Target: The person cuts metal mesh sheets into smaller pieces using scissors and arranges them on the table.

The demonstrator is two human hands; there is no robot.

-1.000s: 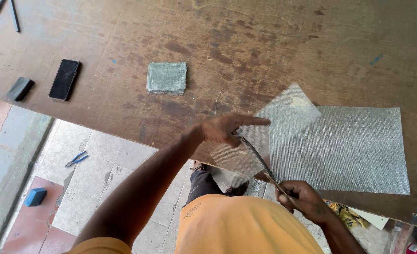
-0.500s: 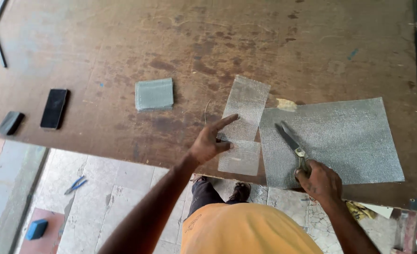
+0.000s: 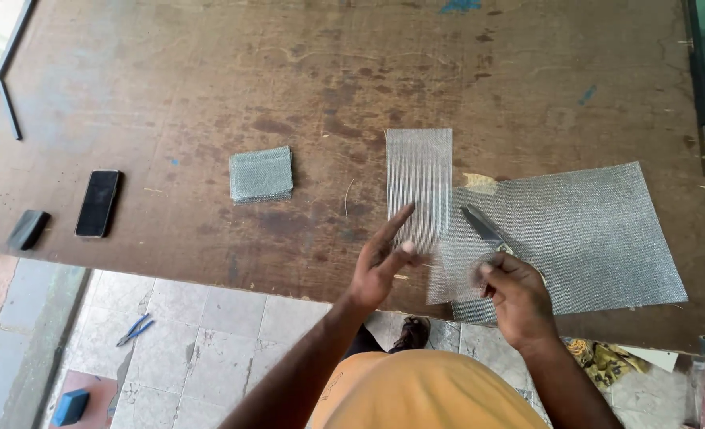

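Mesh strip (image 3: 420,179) — both hands, right hand (image 3: 515,298) with scissors (image 3: 488,230)

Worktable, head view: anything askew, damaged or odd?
Mostly wear. The wooden table is stained and scuffed, with a torn tape scrap beside the large mesh sheet. That sheet lies skewed, its near edge at the table's edge. Blue pliers lie on the tiled floor below. The cut mesh strip and stacked squares lie flat.

L hand (image 3: 380,266) on mesh strip (image 3: 420,179), R hand (image 3: 515,298) prob. gripping scissors (image 3: 486,229)
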